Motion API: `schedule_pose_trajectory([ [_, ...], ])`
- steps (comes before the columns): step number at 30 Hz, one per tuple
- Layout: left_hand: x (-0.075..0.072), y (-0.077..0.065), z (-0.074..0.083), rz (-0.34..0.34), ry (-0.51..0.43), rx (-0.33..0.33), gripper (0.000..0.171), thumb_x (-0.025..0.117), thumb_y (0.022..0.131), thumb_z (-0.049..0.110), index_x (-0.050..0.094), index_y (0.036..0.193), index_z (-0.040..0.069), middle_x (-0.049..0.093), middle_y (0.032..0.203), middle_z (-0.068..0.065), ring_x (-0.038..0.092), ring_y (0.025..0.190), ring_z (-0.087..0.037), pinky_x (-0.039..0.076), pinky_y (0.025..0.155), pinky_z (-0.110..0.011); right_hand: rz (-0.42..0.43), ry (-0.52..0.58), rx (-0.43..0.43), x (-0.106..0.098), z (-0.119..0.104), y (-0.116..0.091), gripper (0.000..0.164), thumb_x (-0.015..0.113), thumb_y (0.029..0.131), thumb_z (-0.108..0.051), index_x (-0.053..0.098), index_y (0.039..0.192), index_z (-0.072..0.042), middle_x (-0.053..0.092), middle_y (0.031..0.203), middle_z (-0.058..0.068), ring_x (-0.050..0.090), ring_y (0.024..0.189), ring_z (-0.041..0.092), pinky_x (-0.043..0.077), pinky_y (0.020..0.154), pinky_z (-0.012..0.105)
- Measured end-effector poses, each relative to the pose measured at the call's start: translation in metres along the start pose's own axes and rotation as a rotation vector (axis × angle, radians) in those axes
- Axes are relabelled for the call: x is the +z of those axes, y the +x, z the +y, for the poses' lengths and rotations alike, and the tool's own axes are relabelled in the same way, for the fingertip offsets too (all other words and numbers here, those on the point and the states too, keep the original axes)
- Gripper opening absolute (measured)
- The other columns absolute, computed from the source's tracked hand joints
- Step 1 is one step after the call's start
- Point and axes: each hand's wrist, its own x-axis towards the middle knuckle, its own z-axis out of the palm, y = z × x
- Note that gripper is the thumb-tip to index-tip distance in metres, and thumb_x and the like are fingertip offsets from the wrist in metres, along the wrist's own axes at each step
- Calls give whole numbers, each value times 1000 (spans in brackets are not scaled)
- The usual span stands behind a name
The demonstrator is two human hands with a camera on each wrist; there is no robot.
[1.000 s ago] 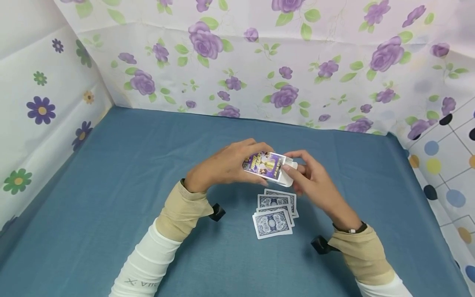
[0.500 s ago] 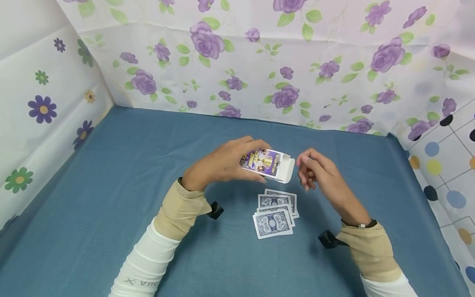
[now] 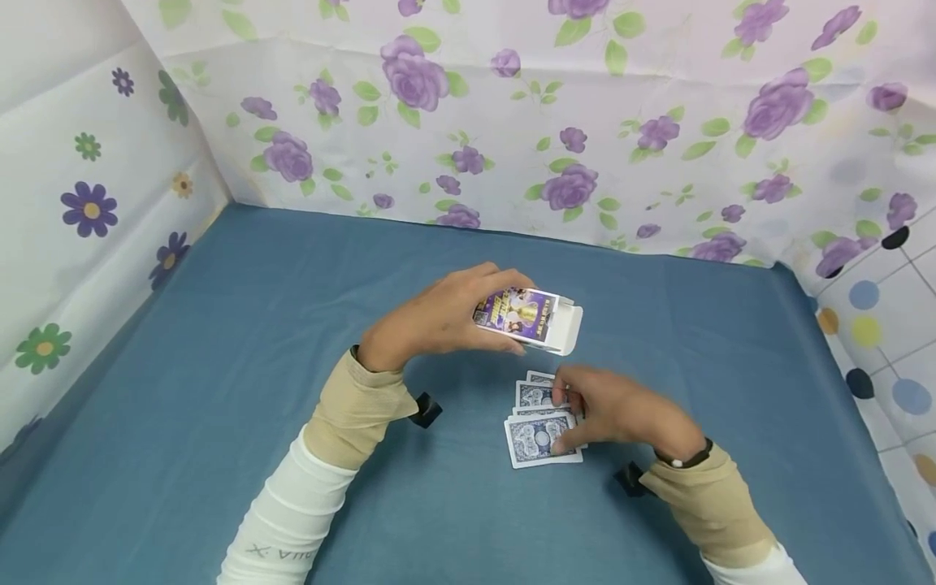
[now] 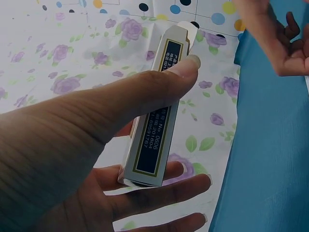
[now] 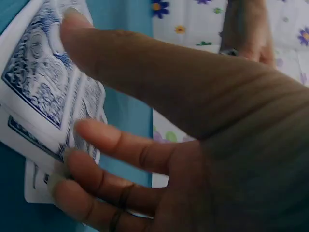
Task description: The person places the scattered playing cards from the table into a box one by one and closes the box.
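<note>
My left hand point(image 3: 457, 313) holds a playing-card box point(image 3: 519, 315) above the table, thumb along one narrow side in the left wrist view. The box has a purple printed face with a gold trophy, and its white end flap point(image 3: 565, 329) stands open toward the right. Several playing cards point(image 3: 537, 439) lie overlapped on the cloth below, blue-and-white patterned backs up. Over their right side is my right hand point(image 3: 621, 410), thumb and fingers spread apart. In the right wrist view its thumb point(image 5: 79, 38) overlaps the top card and the fingertips are at the cards' edges.
A blue cloth point(image 3: 307, 268) covers the table. Behind it hangs a white sheet with purple roses point(image 3: 413, 77), with further patterned sheets at both sides. A black wrist camera point(image 3: 426, 410) juts from the left sleeve, and another point(image 3: 632, 479) from the right.
The right hand has left the box's flap end and come down over the cards on the table. The left hand keeps the box nearly in place, slightly higher in view.
</note>
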Motion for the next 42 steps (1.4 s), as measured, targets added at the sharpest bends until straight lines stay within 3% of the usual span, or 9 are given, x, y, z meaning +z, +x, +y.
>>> schedule_pose_trajectory([
  [5,-1,2,1,-3,0,-2,67,80,78,44,55,137,25,52,100,2,51,83,-14,47,68,-28,31,-141,99,7,-5,-1,52,89,64,-43,52,92,-18,49,86,3,45,73,17,37,64,35],
  [10,-1,1,0,-8,-5,-6,66,80,78,44,55,136,25,52,99,1,51,83,-14,47,68,-28,19,-155,94,8,-7,1,52,88,64,-43,50,87,-17,46,83,3,43,72,17,34,63,34],
  [13,-1,0,0,-8,-10,-4,66,80,78,44,55,136,24,53,99,1,51,83,-14,47,68,-29,3,-105,31,6,-4,1,49,87,68,-39,48,84,-15,45,80,2,42,72,16,34,63,32],
  [21,-3,0,0,-11,-8,-15,68,80,78,45,55,137,24,53,101,1,51,85,-15,47,69,-30,-75,196,-135,-6,6,-2,30,79,82,-25,53,80,-8,48,73,-1,46,68,11,37,61,25],
  [25,-3,0,1,-15,8,-21,67,80,78,46,55,137,24,53,100,1,51,84,-15,46,69,-30,-65,193,-138,-13,9,-4,17,77,84,-27,69,86,-12,61,76,-6,52,69,10,43,63,25],
  [29,-2,0,0,-23,14,-28,68,79,78,46,54,137,25,53,100,0,51,84,-15,46,69,-30,-35,150,-117,-16,13,-5,17,73,87,-29,76,96,-15,70,82,-4,57,70,10,47,63,27],
  [35,-2,-1,-1,-17,11,-33,67,80,78,45,55,136,23,53,100,0,51,84,-15,46,69,-31,55,109,-86,-22,16,-8,24,67,93,-30,73,107,-11,70,84,0,58,68,14,48,60,28],
  [39,-2,-2,0,-19,6,-34,66,80,78,45,55,136,24,53,100,0,51,84,-15,46,69,-30,103,192,-18,-32,17,-16,33,62,97,-25,62,124,-5,70,91,7,68,69,24,53,56,36],
  [42,-2,-2,1,-19,6,-33,66,80,78,46,55,135,25,53,99,1,51,84,-15,46,68,-30,172,259,-4,-42,20,-24,31,59,99,-22,56,126,-6,69,91,14,70,67,30,52,51,38],
])
